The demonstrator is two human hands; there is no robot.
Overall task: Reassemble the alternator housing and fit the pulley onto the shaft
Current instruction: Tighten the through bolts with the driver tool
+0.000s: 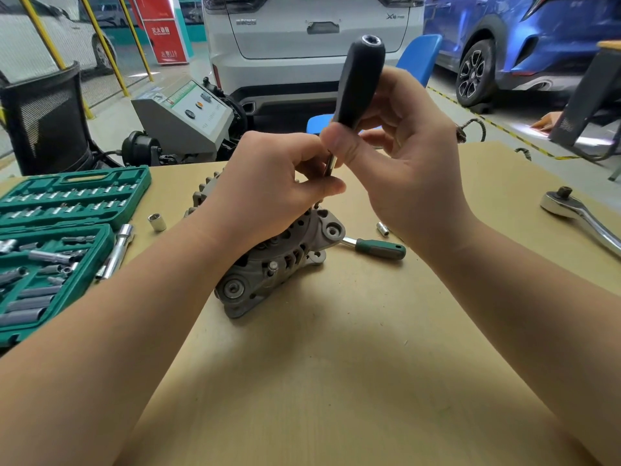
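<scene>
A grey alternator housing (268, 267) lies on the tan table (336, 364), partly hidden under my left hand. My right hand (396, 156) grips the black handle of a driver (359, 82), held nearly upright above the housing. My left hand (268, 183) pinches the driver's metal shaft just above the housing's top edge. The tip of the driver is hidden by my fingers. No pulley is visible.
A green socket set case (60, 237) lies open at the left. A loose socket (157, 222), an extension bar (117, 250), a green-handled driver (379, 248), a small socket (383, 228) and a chrome ratchet (581, 216) lie on the table. Cars stand beyond.
</scene>
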